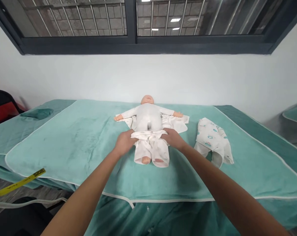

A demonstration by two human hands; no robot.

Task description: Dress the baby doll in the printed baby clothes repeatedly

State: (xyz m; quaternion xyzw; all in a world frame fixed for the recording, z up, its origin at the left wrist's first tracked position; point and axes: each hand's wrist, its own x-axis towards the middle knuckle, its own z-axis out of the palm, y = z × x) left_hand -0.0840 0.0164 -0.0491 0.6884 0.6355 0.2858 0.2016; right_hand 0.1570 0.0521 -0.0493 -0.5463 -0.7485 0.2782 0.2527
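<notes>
A baby doll (148, 116) in a white body lies on its back on a green-covered bed, arms spread and head toward the wall. Small white pants (144, 149) cover its legs, with the feet showing at the leg openings. My left hand (126, 141) grips the waistband on one side, and my right hand (172, 137) pinches the other side, so the band is stretched across the doll's hips. Beneath the doll's arms and back a white baby shirt (176, 123) lies spread out.
To the right lies a white printed baby garment (212, 139) on the green bed cover (72, 141). A white wall (114, 77) and a dark window frame (136, 44) stand behind. At lower left are a yellow strap (20, 183) and a dark chair (20, 216).
</notes>
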